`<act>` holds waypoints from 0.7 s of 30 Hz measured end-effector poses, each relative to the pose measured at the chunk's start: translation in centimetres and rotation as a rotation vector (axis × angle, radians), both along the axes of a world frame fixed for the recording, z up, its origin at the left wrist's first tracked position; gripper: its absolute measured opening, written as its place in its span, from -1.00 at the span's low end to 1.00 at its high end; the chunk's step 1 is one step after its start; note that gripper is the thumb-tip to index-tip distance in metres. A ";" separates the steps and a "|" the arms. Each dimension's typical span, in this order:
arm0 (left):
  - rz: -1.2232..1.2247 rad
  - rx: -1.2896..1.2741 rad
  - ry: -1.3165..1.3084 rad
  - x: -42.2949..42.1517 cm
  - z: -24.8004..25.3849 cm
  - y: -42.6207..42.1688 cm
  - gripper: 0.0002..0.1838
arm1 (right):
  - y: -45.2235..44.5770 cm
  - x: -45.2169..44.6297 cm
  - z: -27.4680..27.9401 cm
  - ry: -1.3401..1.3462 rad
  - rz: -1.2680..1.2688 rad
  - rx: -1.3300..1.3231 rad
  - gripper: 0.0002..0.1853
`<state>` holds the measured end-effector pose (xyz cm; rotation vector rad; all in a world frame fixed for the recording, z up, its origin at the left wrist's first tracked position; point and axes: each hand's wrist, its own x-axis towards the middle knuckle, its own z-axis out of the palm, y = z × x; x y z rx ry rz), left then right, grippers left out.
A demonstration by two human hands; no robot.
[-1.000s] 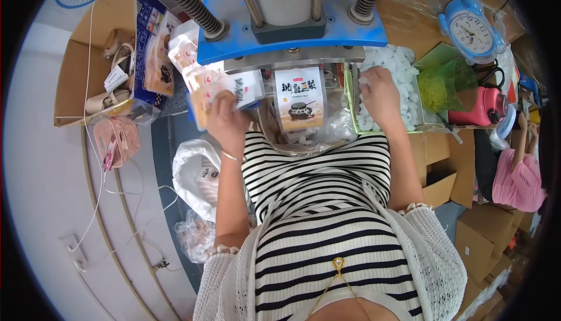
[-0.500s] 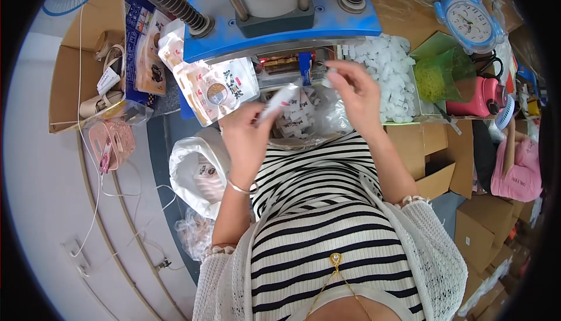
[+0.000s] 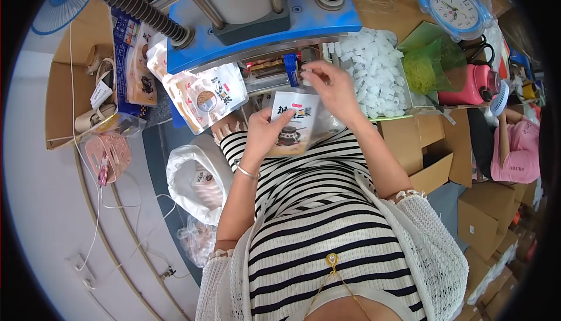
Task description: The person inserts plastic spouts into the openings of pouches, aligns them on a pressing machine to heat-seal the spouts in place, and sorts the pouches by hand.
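Beyond the pouch [image 3: 299, 126], blue press [image 3: 263, 47]

- left hand [image 3: 266, 134] grips a pouch [image 3: 300, 132], thumb across its front
- right hand [image 3: 334, 91] near the pouch's top, fingertips bunched, contents too small to tell
- more pouches [image 3: 205, 96] by the blue press [image 3: 263, 42]
- white pieces [image 3: 374, 75] heaped near the clock [image 3: 453, 5]

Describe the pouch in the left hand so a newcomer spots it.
Find the big blue press plate; the left hand is below it in view. That hand holds a white pouch. Its dark printed pot differs from the round picture topping the stacked pouches at left.
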<state>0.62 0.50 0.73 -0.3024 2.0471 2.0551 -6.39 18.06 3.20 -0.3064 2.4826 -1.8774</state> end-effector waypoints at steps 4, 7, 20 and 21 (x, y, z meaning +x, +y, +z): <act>-0.011 -0.057 -0.013 -0.1 -0.5 0.2 -0.79 | 0.1 -0.4 0.4 0.087 0.104 0.111 -0.80; 0.054 0.023 0.009 0.1 -0.9 0.5 -0.78 | -1.6 0.1 -1.3 0.002 0.002 -0.053 -0.80; 0.224 -0.017 0.082 -5.0 -2.3 -2.2 -0.72 | 5.6 -1.5 0.3 0.489 -0.107 0.944 -0.85; 0.189 -0.175 0.110 -5.0 -2.6 -2.6 -0.70 | 5.7 -1.7 -0.4 0.482 -0.097 1.034 -0.88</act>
